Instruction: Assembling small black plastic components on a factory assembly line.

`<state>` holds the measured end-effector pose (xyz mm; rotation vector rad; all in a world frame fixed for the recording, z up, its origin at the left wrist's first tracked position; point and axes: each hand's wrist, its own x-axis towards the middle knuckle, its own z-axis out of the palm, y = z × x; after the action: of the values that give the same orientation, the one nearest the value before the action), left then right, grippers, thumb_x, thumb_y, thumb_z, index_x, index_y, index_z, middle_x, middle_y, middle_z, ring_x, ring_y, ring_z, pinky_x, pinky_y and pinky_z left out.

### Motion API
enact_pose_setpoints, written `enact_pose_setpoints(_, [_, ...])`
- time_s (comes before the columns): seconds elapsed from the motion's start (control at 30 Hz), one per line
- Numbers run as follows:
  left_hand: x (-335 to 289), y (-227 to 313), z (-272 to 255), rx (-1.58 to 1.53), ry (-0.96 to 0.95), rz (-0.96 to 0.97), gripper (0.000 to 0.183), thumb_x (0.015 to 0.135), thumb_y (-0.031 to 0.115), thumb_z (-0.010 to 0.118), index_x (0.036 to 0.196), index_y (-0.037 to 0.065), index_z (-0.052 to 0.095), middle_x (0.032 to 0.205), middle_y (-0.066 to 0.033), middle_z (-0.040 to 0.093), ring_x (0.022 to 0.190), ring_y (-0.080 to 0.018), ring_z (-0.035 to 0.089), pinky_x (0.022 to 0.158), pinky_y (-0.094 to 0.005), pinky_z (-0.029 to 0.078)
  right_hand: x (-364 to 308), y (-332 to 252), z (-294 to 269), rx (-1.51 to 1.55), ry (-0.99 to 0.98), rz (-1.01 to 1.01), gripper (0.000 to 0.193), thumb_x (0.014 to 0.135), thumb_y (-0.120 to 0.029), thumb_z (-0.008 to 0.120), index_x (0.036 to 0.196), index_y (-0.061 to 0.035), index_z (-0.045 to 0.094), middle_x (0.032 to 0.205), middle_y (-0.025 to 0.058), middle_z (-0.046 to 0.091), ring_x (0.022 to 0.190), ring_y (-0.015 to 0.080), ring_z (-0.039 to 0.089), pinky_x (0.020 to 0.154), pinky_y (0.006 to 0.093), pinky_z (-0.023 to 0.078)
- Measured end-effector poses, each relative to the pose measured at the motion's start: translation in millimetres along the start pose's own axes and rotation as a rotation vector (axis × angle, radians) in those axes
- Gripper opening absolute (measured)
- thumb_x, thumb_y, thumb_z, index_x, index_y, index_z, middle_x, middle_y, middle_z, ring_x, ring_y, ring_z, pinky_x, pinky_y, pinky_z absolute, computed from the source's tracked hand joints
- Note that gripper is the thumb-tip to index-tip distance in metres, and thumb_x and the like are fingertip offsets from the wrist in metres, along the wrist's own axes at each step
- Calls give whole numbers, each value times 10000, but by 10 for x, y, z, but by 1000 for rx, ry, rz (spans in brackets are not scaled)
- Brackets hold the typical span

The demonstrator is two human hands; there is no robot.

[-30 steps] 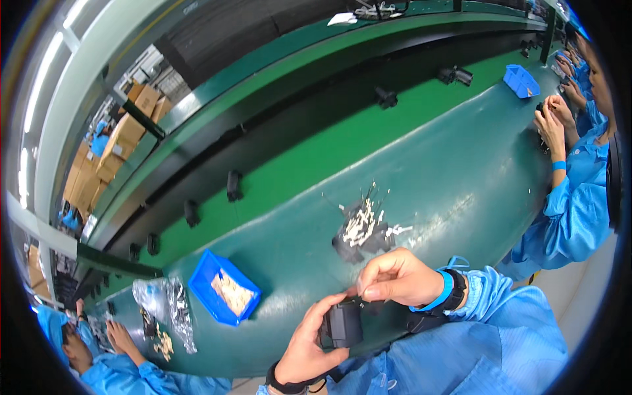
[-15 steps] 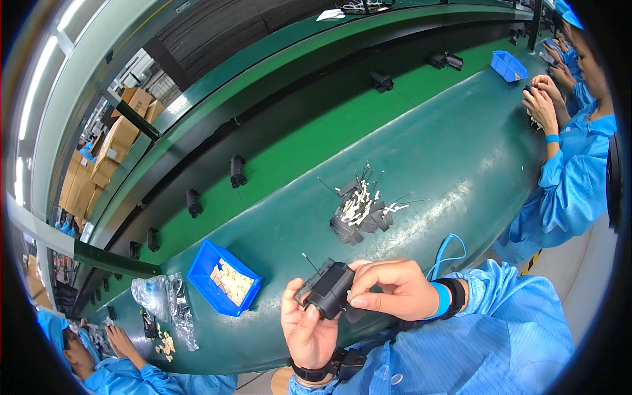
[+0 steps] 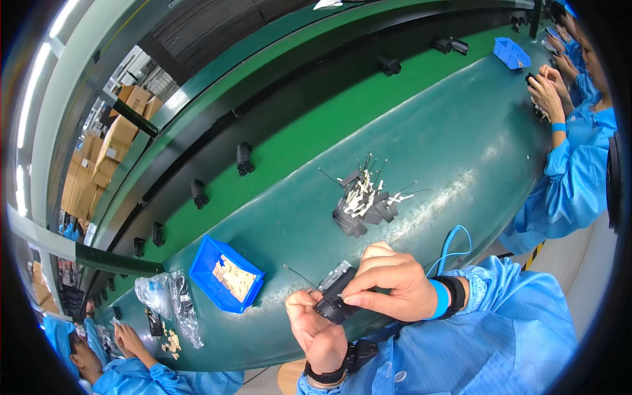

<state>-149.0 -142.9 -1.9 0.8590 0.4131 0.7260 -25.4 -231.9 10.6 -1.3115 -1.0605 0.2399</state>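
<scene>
Above the near edge of the workbench, a black plastic device housing (image 3: 332,304) rests in my left hand (image 3: 317,337), with fingers and thumb curled round its lower end. From its far side a thin black wire (image 3: 299,277) sticks out to the upper left. My right hand (image 3: 390,284) pinches the housing's right side with thumb and forefinger; any small part between those fingertips is hidden. Just beyond my hands lies a pile of black parts (image 3: 349,222) with white strips and thin wires.
A blue bin (image 3: 199,271) of small tan pieces (image 3: 234,279) stands left, beside clear plastic bags (image 3: 155,295). Several black housings (image 3: 244,159) sit along the green conveyor belt (image 3: 296,135). Co-workers (image 3: 565,158) sit at both sides. A blue coiled cord (image 3: 449,243) lies near my right wrist.
The housing has been turned in my left hand, so a lighter grey face shows at its top. My right fingers stay at its side. Housings on the belt have shifted slightly in view.
</scene>
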Motion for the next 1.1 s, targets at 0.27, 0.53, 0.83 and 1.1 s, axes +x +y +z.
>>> enact_pose_setpoints(0.27, [-5,-11,29,96,-42,-56,468,567,-82,473,967,96,308,931,-58,368,830,-154,468,617,-259,449,-14,38,28,-113,50,-46,20,754,-132,659,769,-120,665,704,-37,613,669,143,499,687,286,326])
enact_pose_setpoints(0.53, [7,-67,-31,-20,-38,-54,469,570,-28,527,957,114,304,974,-60,341,890,-162,435,694,-288,460,-31,46,22,-124,35,-56,13,755,-161,659,763,-151,665,684,-51,566,660,145,460,685,291,306])
enact_pose_setpoints(0.83, [5,-79,-75,86,-50,19,513,557,72,666,938,113,326,963,-63,341,899,-163,388,832,-299,368,-39,34,17,-112,30,-54,51,754,-198,669,745,-150,658,647,-47,520,655,157,442,673,304,296])
enact_pose_setpoints(1.1, [21,4,146,197,12,18,529,501,171,706,894,109,356,889,-41,336,881,-172,331,844,-302,280,-42,48,-18,-118,5,-78,64,752,-180,692,800,-137,684,641,-47,535,642,153,433,683,287,307])
